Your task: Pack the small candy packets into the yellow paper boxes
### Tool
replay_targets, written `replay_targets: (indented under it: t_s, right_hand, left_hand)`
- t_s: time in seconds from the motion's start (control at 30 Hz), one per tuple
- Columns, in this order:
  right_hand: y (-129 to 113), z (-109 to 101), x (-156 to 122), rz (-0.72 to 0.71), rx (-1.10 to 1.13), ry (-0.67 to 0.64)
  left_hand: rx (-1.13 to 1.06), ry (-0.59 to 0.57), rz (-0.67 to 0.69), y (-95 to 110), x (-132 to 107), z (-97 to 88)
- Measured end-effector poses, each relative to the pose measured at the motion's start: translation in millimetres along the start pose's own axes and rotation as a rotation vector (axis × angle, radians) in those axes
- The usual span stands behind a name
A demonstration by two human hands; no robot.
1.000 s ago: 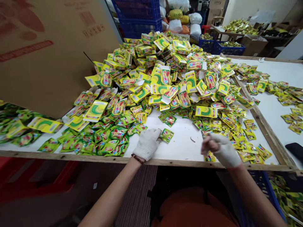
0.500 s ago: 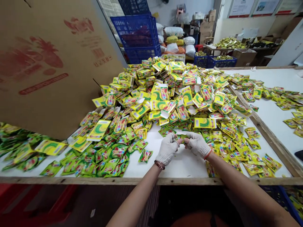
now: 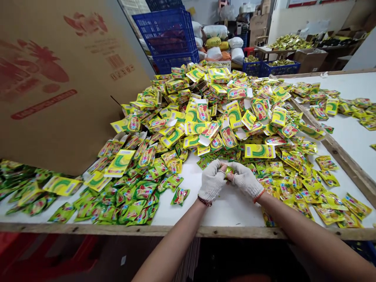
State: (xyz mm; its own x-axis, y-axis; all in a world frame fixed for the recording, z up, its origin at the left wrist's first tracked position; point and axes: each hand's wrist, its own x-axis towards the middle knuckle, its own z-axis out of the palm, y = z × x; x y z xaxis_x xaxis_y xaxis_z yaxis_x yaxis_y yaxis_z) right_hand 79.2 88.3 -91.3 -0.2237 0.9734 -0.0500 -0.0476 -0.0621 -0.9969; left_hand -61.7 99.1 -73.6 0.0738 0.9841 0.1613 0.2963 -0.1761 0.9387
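My left hand (image 3: 212,181) and my right hand (image 3: 244,179), in white knitted gloves with bare fingertips, meet over the white tabletop (image 3: 188,203). Between their pinched fingertips is a small green-and-yellow packet (image 3: 229,171), mostly covered by the fingers. Left of my hands lie green packets (image 3: 146,190) with red fruit pictures, one lone green packet (image 3: 179,196) nearest. Yellow packets (image 3: 293,192) spread to the right. Just beyond my hands rises a heap of small yellow-green cartons (image 3: 205,113), some with raised flaps; one carton (image 3: 260,151) lies flat at its front.
A large cardboard box (image 3: 96,90) with red fruit print stands tilted at the left. Wooden strips (image 3: 337,149) edge and divide the table. Behind are stacked blue crates (image 3: 166,35), sacks (image 3: 216,33) and another table of packets (image 3: 290,42). A red stool (image 3: 55,254) is below.
The view has shifted slightly. My hands remain together at the small packet, and my left fingers have curled in closer around it. The heaps look the same.
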Motion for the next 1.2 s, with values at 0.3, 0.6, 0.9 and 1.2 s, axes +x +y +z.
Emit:
replay_targets:
  t_s: [0.3, 0.6, 0.9, 1.2]
  right_hand:
    - [-9, -9, -3, 0.067, -0.099, 0.190]
    - [-9, -18, -3, -0.004, -0.293, 0.136]
    - [-10, -14, -8, 0.201, -0.144, 0.096]
    - [-3, -16, -6, -0.021, -0.341, -0.013]
  left_hand:
    - [-0.303, -0.092, -0.251, 3, 3, 2.1]
    - [-0.274, -0.024, -0.227, -1, -9, 13.6]
    - [0.225, -0.148, -0.065, -4, 5, -43.3]
    - [1.347, -0.151, -0.092, -12, 46, -163.2]
